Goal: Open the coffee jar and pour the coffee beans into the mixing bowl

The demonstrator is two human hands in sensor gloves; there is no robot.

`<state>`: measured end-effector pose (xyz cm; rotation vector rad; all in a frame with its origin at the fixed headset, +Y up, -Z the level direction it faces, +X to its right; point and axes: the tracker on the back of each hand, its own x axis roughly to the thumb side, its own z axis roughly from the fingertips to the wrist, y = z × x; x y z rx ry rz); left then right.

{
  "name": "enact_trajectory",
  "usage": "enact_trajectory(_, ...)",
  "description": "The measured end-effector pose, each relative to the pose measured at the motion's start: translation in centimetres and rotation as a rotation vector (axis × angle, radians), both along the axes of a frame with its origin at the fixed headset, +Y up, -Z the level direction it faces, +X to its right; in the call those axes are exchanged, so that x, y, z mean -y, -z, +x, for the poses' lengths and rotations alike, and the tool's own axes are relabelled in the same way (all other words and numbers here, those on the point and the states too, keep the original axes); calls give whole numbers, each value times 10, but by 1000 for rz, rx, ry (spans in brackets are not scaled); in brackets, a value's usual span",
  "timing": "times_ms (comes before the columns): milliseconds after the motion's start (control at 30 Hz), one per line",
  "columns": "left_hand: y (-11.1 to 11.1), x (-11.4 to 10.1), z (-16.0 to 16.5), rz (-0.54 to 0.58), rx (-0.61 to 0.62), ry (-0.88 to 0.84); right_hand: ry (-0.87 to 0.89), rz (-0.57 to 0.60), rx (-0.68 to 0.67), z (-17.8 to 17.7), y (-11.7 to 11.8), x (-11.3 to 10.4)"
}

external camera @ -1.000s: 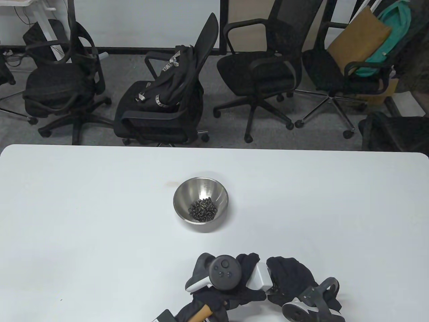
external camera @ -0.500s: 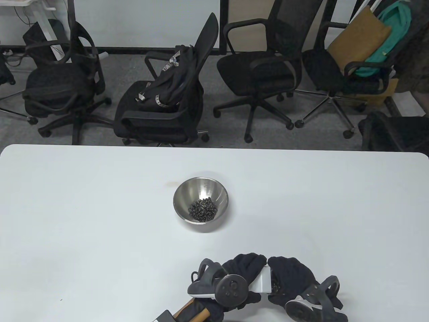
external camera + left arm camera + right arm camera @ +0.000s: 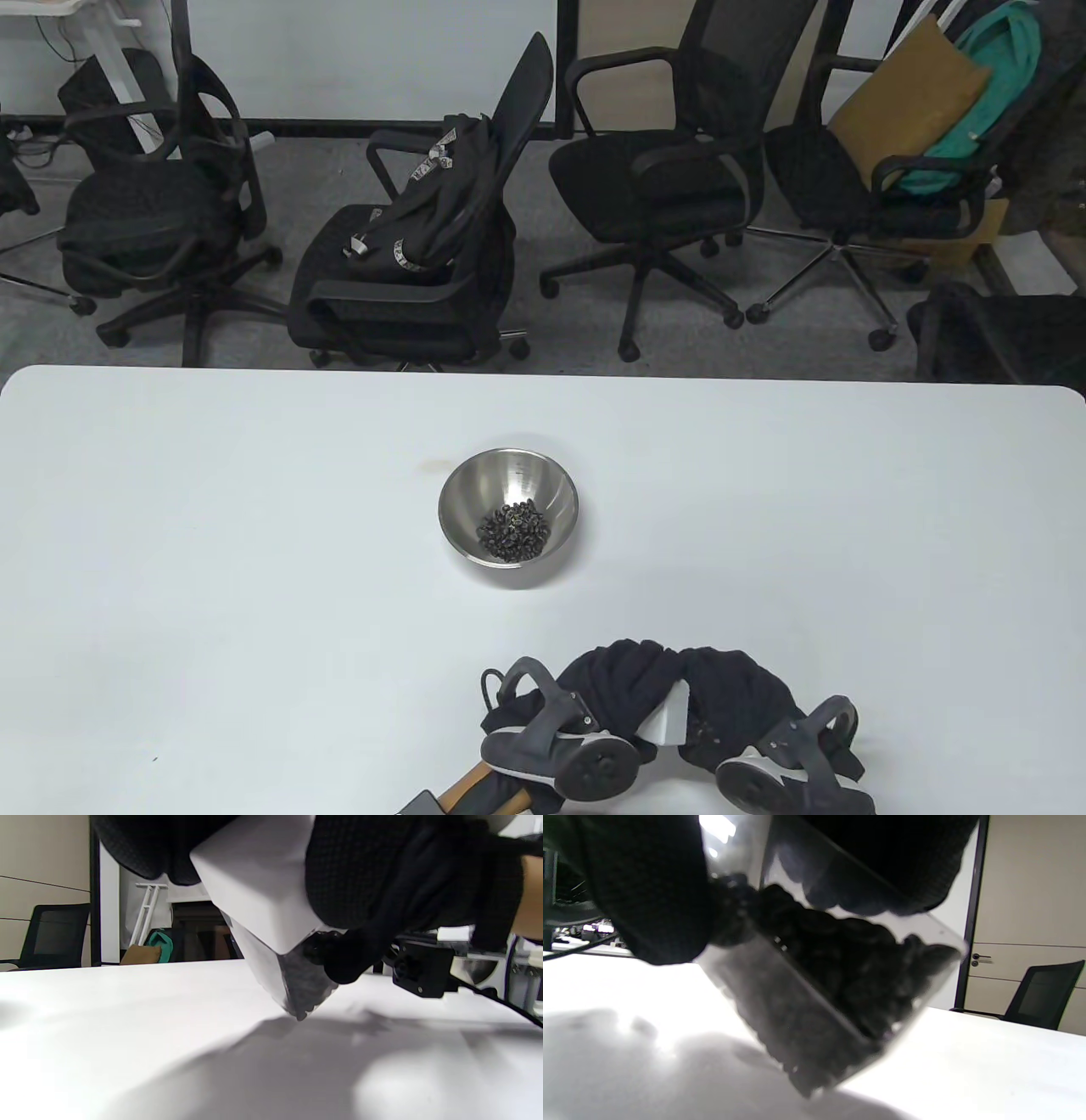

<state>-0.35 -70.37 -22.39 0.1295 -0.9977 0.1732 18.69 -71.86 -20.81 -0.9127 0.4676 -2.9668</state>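
Observation:
A coffee jar with a white lid (image 3: 668,720) is held between both hands near the table's front edge. My left hand (image 3: 624,688) grips the white lid (image 3: 258,887). My right hand (image 3: 734,692) is wrapped round the clear jar body (image 3: 831,993), which is full of dark beans. The jar is tilted, and its lower corner (image 3: 302,1014) sits on or just above the table. The steel mixing bowl (image 3: 475,484) stands at the table's middle, beyond the hands, with a small heap of coffee beans (image 3: 512,533) in it. Whether the lid is loose cannot be seen.
The white table (image 3: 212,552) spreads wide on both sides of the bowl. Several black office chairs stand past the far edge, one carrying a black backpack (image 3: 433,204).
My left hand has turned on the lid: its tracker swung from on top down toward the front edge. The jar and my right hand stayed about where they were. The bowl is unmoved.

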Motion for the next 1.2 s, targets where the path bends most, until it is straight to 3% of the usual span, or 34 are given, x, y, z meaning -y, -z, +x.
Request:
enact_trajectory(200,15,-11,-34,-140,-94,-188,177,-50,124,21,19,-5)
enact_trajectory(367,19,-6,-72,-253,-133,-312,333,-139,259,38,41,-7)
enact_trajectory(500,17,7,-92,-237,-177,-370,435,-189,365,45,66,-7)
enact_trajectory(600,16,12,-94,-231,-180,-300,501,-227,446,46,87,-7)
enact_trajectory(800,16,14,-103,-210,-207,-287,513,-239,558,38,129,-1)
enact_trajectory(967,16,11,-106,-211,-204,-297,522,-258,601,26,163,8)
enact_trajectory(1200,17,11,-107,-207,-206,-288,529,-289,642,20,192,23)
